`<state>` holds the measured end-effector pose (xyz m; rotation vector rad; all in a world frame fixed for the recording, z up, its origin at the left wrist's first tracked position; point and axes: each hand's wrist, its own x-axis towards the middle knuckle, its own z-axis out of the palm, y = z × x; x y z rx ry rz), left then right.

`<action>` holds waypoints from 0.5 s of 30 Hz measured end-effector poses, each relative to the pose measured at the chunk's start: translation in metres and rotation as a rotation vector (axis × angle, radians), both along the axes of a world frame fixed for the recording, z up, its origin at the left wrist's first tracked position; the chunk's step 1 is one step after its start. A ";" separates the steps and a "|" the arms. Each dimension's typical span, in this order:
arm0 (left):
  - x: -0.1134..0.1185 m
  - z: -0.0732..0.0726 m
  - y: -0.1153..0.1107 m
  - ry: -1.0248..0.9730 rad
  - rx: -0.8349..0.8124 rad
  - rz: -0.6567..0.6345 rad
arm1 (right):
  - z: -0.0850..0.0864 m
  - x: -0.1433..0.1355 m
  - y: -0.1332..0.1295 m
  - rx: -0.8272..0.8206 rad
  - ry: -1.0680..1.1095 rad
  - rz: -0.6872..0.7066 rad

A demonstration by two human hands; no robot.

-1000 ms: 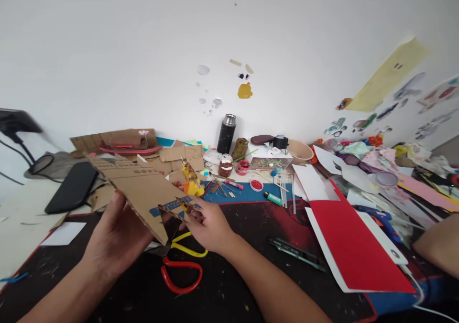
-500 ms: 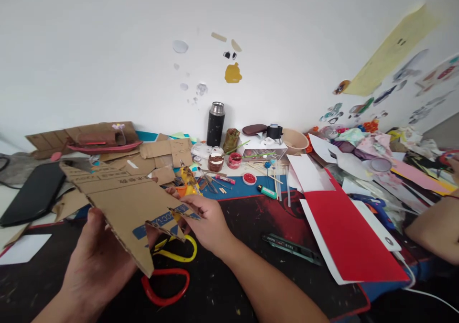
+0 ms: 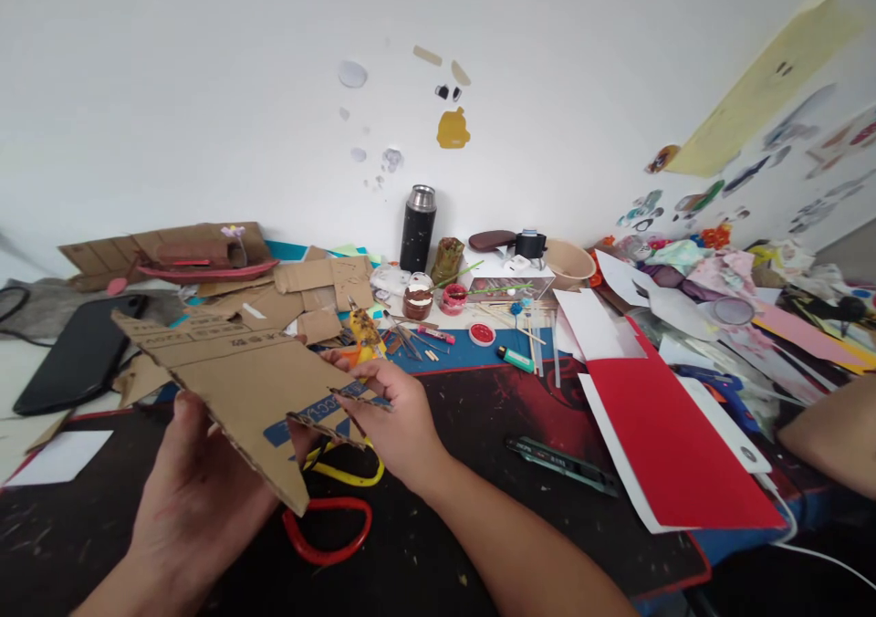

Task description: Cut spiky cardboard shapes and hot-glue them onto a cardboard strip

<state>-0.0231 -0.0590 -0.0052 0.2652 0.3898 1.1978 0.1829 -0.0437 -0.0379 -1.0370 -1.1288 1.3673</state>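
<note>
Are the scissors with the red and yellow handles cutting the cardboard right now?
No, the left hand and the right hand both hold the cardboard, while the scissors lie on the dark mat.

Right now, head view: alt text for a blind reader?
A person's left grip and right grip hold a cut cardboard piece above scissors on a dark mat. Red paper and a utility knife lie to the right.

Cardboard sheet (image 3: 229, 375): brown, is printed with dark characters and with a blue band | upper scissors loop (image 3: 352, 481): is coloured yellow | lower scissors loop (image 3: 329, 559): is coloured red | desk mat (image 3: 472, 444): black, is patterned in dark red, is edged with red | flask (image 3: 417, 238): black, is speckled with white, is topped with silver
</note>
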 end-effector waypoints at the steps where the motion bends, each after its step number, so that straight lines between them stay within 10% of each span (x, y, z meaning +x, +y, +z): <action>1: 0.001 -0.001 -0.001 0.016 0.000 -0.007 | 0.001 -0.001 0.000 -0.027 0.047 0.004; 15: 0.010 -0.005 -0.015 0.267 -0.024 0.160 | 0.002 -0.006 0.008 -0.118 0.320 -0.026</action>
